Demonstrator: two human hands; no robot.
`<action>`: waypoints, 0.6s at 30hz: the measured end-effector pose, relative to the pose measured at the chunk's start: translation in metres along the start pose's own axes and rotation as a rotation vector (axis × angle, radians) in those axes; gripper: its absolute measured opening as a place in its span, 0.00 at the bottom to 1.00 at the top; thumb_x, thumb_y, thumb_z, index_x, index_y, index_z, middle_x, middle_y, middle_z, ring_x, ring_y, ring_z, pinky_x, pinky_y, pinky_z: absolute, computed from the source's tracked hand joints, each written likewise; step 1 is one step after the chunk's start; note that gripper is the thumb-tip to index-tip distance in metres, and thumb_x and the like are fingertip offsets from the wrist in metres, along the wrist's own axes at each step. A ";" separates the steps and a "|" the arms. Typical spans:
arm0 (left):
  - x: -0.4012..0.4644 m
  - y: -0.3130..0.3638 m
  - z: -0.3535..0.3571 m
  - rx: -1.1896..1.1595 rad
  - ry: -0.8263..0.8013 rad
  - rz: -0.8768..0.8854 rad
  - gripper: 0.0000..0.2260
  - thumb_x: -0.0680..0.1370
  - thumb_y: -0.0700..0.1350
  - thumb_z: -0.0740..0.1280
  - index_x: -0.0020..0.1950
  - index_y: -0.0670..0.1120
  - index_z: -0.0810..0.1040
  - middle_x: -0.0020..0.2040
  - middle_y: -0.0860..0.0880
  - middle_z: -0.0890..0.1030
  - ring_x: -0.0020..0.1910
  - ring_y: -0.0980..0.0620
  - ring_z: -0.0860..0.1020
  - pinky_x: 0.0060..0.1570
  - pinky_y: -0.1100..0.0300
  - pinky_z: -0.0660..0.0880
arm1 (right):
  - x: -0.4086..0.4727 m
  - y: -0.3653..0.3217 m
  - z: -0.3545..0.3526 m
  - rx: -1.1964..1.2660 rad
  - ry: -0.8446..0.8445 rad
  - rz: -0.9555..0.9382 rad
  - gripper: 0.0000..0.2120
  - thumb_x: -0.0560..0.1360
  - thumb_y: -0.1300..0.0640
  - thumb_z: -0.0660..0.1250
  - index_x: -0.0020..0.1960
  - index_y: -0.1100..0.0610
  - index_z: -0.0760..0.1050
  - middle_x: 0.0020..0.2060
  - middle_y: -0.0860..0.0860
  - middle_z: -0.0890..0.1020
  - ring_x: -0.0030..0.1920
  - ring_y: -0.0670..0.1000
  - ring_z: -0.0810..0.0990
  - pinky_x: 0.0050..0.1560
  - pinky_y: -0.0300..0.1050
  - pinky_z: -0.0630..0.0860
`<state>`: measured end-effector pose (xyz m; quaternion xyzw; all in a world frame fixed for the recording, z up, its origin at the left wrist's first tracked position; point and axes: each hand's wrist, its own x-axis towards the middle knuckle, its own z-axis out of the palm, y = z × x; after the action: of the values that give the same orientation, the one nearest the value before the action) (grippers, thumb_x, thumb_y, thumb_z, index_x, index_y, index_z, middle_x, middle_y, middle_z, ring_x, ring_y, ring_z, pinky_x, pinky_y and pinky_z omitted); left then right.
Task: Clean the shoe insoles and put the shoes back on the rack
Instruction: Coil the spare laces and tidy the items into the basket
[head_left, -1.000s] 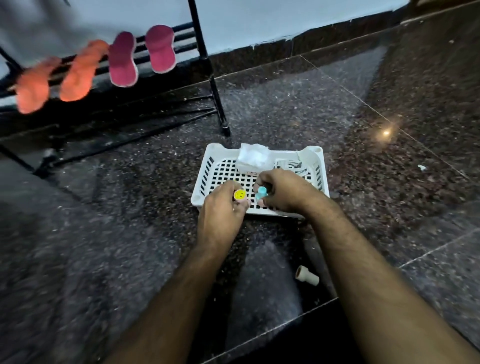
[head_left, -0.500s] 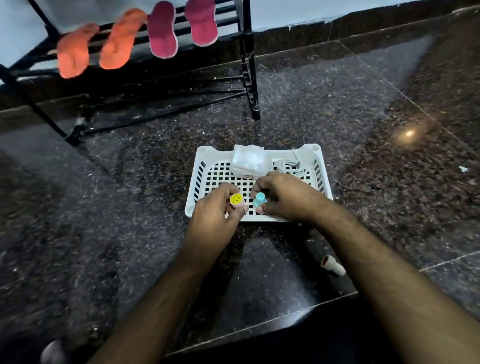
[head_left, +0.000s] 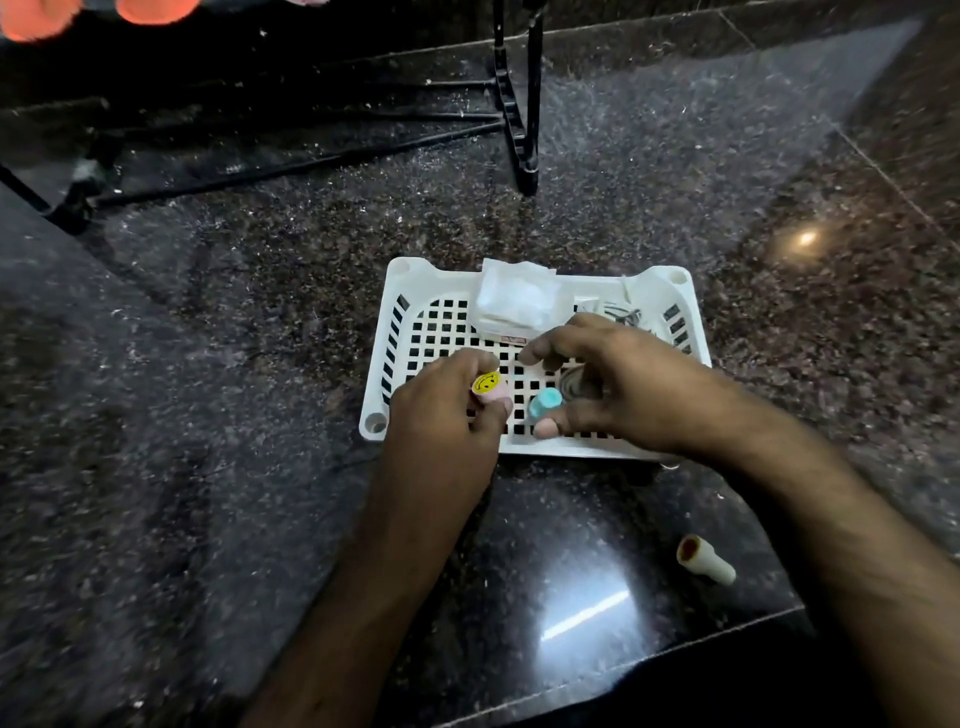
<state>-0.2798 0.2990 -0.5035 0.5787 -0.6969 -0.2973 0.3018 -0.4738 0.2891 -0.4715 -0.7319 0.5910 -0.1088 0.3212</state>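
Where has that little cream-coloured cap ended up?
The cream cap lies on its side on the dark stone floor, lower right in the head view, beside the person's right forearm and nearer the camera than the white basket.
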 end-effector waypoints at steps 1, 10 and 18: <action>0.000 0.002 0.000 -0.063 -0.002 -0.055 0.10 0.75 0.41 0.73 0.56 0.47 0.82 0.45 0.55 0.83 0.40 0.62 0.78 0.41 0.75 0.70 | 0.000 -0.001 0.000 0.014 0.040 -0.009 0.28 0.66 0.41 0.77 0.63 0.45 0.75 0.52 0.44 0.75 0.46 0.38 0.75 0.50 0.37 0.74; -0.004 0.017 -0.008 -0.686 -0.081 -0.370 0.07 0.82 0.41 0.66 0.52 0.41 0.82 0.42 0.46 0.87 0.36 0.54 0.84 0.33 0.64 0.76 | -0.006 -0.021 0.015 0.059 0.161 -0.141 0.18 0.71 0.46 0.75 0.54 0.44 0.71 0.45 0.40 0.79 0.41 0.42 0.76 0.43 0.46 0.77; -0.001 0.006 -0.002 -0.156 -0.021 -0.127 0.11 0.80 0.40 0.68 0.62 0.46 0.81 0.55 0.51 0.84 0.55 0.55 0.82 0.60 0.54 0.78 | 0.000 -0.013 0.021 -0.090 0.374 -0.040 0.09 0.75 0.43 0.69 0.51 0.44 0.73 0.42 0.40 0.78 0.40 0.40 0.72 0.43 0.48 0.77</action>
<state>-0.2819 0.3008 -0.4971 0.5934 -0.6367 -0.3751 0.3190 -0.4525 0.2972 -0.4798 -0.7243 0.6299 -0.2227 0.1703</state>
